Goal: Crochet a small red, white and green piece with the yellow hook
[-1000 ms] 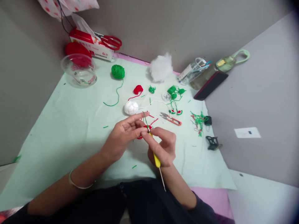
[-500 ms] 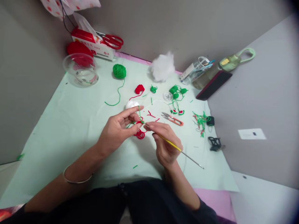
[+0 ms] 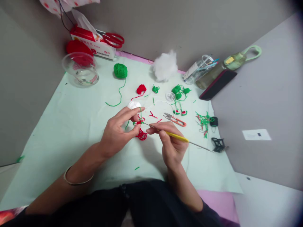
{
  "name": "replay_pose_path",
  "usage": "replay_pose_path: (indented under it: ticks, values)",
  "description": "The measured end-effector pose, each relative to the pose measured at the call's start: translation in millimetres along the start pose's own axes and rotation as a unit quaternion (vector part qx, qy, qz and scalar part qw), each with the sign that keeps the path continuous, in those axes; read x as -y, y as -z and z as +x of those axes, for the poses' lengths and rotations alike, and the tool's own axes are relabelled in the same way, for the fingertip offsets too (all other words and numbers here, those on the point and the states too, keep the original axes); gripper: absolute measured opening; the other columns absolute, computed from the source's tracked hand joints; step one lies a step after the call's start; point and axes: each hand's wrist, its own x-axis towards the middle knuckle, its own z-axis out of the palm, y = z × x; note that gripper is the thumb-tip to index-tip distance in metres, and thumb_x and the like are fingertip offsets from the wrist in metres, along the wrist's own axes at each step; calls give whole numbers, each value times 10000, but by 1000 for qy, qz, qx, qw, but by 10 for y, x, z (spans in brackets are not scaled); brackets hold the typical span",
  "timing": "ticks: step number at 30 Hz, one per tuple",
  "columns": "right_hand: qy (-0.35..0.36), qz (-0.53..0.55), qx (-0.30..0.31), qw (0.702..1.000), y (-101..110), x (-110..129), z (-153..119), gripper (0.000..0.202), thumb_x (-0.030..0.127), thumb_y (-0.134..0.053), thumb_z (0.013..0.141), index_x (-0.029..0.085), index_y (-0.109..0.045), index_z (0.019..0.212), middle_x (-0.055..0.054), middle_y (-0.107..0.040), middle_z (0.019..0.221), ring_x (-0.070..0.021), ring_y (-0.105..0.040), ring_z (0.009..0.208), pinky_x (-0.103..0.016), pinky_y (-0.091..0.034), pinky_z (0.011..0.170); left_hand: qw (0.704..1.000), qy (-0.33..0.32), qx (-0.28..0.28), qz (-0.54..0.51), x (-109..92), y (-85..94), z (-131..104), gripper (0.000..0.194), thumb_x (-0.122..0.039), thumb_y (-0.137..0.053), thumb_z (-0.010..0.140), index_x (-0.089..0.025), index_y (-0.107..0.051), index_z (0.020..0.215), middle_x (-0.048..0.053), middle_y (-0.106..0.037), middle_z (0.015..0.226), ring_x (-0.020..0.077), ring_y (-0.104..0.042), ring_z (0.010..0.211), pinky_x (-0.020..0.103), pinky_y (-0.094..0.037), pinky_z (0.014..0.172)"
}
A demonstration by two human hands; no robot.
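Between the thumb and fingers of my left hand [image 3: 119, 126] is a small red and green crochet piece [image 3: 139, 122]. Green yarn [image 3: 140, 113] runs from it up over my raised index finger. My right hand [image 3: 172, 140] is closed around the yellow grip of a crochet hook [image 3: 177, 136]. The hook's thin metal tip reaches the edge of the piece; whether it sits in a loop is too small to tell. A coil of red yarn [image 3: 142, 135] lies below my left fingertips, and a ball of white yarn [image 3: 134, 105] is just behind them.
Thread snips [image 3: 175, 119] lie beyond my right hand. Farther back are a green yarn ball [image 3: 120, 71], a red yarn bundle [image 3: 141, 89], white stuffing [image 3: 165, 66] and green crocheted pieces [image 3: 178, 91]. Plastic cups [image 3: 80, 71] stand left; a bottle [image 3: 234, 61] and phone [image 3: 217, 84] lean right.
My right hand has turned the crochet hook flatter, its rear end swinging up and to the right. More of the yellow grip shows. My left hand has barely shifted.
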Motion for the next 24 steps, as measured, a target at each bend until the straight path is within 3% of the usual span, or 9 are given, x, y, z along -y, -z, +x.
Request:
replay_pose_path:
  ticks: [5,9,16,24]
  values:
    - [-5,24,-28,999,-25,-1,10,211,197,-618,1014,276,-791,1104,-33,-781,946,-183,-771,801,-361,-652,715,963,198,28,-179,-34,-33,-43,420,-201,-741,894,-229,-733,1313,34,-729,1065,182,-700,1087,343,-556,1055]
    - [12,-21,-20,1000,-20,19,-5,219,194,-607,1015,283,-783,1112,-33,-796,943,-197,-770,840,-381,-642,737,928,277,27,-247,-88,-49,-35,471,-301,-791,873,-220,-724,1333,44,-739,1083,192,-694,1057,323,-580,969]
    - [52,-88,11,995,5,36,-41,259,159,-587,1007,290,-763,1146,-55,-809,1036,-228,-770,951,-418,-654,775,919,299,7,-258,-106,-90,-32,463,-358,-812,857,-231,-746,1298,30,-705,1018,169,-660,943,285,-570,836]
    - [50,-63,4,997,-5,30,-35,281,132,-596,1000,285,-770,1159,-51,-810,1023,-218,-761,953,-398,-646,778,917,301,18,-262,-103,-71,-36,482,-262,-771,865,-209,-720,1341,21,-695,1001,167,-665,969,313,-557,940]
